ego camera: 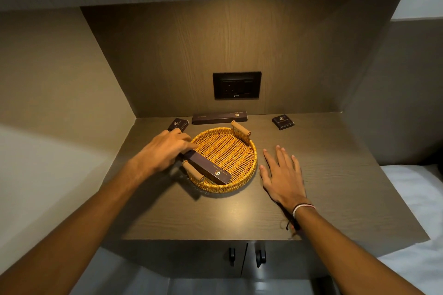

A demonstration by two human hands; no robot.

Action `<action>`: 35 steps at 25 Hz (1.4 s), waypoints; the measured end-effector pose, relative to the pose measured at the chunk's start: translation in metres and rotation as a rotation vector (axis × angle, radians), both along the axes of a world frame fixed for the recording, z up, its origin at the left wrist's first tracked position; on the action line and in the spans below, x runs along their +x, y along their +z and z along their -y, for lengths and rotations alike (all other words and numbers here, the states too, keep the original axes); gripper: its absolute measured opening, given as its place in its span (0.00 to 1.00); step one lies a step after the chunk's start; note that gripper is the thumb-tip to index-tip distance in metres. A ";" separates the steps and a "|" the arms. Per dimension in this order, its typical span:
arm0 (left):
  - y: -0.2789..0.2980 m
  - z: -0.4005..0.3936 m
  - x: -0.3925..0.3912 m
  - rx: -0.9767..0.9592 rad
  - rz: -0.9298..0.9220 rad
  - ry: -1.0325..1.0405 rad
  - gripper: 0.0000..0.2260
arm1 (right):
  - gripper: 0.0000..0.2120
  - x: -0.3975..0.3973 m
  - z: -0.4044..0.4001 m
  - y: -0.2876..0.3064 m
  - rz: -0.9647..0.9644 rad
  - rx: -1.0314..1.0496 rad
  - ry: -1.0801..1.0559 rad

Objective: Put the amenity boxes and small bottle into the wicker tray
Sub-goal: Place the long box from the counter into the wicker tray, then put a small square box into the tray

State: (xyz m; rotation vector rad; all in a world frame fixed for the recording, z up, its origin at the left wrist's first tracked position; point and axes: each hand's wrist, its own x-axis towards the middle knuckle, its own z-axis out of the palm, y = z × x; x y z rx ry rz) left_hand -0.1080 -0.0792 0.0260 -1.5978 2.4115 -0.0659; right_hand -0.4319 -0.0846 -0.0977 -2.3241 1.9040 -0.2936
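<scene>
A round wicker tray (242, 148) with two wooden handles sits in the middle of the dark wooden counter. My left hand (165, 148) grips one end of a long dark amenity box (207, 167), which lies slanted over the tray's near-left rim and handle. My right hand (282, 172) rests flat on the counter just right of the tray, fingers spread. Another long dark box (219, 117) lies against the back wall behind the tray. A small dark box (178, 124) is at the back left, and a small square box (283, 121) at the back right. No bottle is visible.
A black wall socket panel (237, 85) is set in the back wall above the counter. Side walls close in on the left and right, with cabinets overhead. A white bed (417, 211) lies to the right. Cabinet doors with dark handles (260, 256) are below the counter's front edge.
</scene>
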 end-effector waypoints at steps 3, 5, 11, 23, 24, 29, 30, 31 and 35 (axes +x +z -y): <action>-0.005 -0.015 0.017 -0.203 -0.204 0.146 0.29 | 0.29 -0.001 0.001 -0.001 -0.003 -0.011 0.002; -0.014 -0.032 0.029 -0.481 -0.389 0.291 0.24 | 0.29 -0.001 0.001 -0.001 -0.011 -0.009 -0.001; -0.075 -0.068 0.053 -0.404 -0.506 0.691 0.32 | 0.28 0.001 0.000 -0.002 -0.023 -0.032 -0.002; -0.133 -0.078 0.061 -0.212 -0.354 0.666 0.51 | 0.18 0.007 0.083 0.045 0.152 -0.120 -0.218; -0.132 -0.078 0.061 -0.204 -0.358 0.666 0.51 | 0.18 0.008 0.097 0.051 0.167 -0.107 -0.242; -0.131 -0.078 0.060 -0.201 -0.371 0.676 0.51 | 0.16 -0.002 0.147 0.048 0.173 0.056 -0.337; -0.132 -0.078 0.060 -0.202 -0.373 0.677 0.51 | 0.15 -0.004 0.148 0.043 0.198 0.053 -0.348; -0.133 -0.078 0.060 -0.209 -0.376 0.678 0.51 | 0.13 -0.005 0.148 0.040 0.228 0.045 -0.358; -0.132 -0.077 0.062 -0.205 -0.375 0.678 0.51 | 0.12 0.002 0.143 0.046 0.473 -0.015 -0.355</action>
